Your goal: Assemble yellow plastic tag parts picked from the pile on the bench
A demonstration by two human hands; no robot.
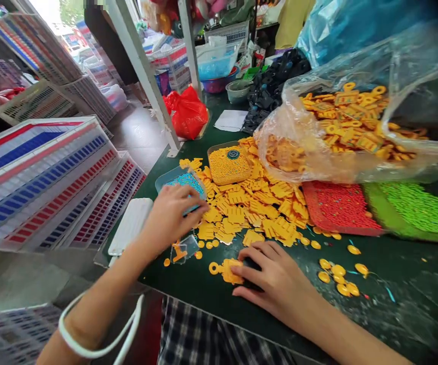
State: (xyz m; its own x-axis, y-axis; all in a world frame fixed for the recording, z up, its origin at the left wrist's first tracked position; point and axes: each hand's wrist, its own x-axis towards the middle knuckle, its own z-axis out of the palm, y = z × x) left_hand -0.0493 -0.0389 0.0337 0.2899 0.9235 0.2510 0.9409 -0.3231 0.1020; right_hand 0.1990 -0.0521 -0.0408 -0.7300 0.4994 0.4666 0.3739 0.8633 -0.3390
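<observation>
A way is open along the green desk (401, 314) beside the right hand (272, 284); forward reach is blocked by the heaped yellow pieces (249, 208), the bulging plastic bag (318, 152) and the red mat (336, 208).

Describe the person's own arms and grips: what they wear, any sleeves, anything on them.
The left forearm and right forearm are bare, with no sleeves showing. The left grip and right grip wear no gloves. A thin white cord loops around the left forearm. Navy-and-white checked fabric shows below.
</observation>
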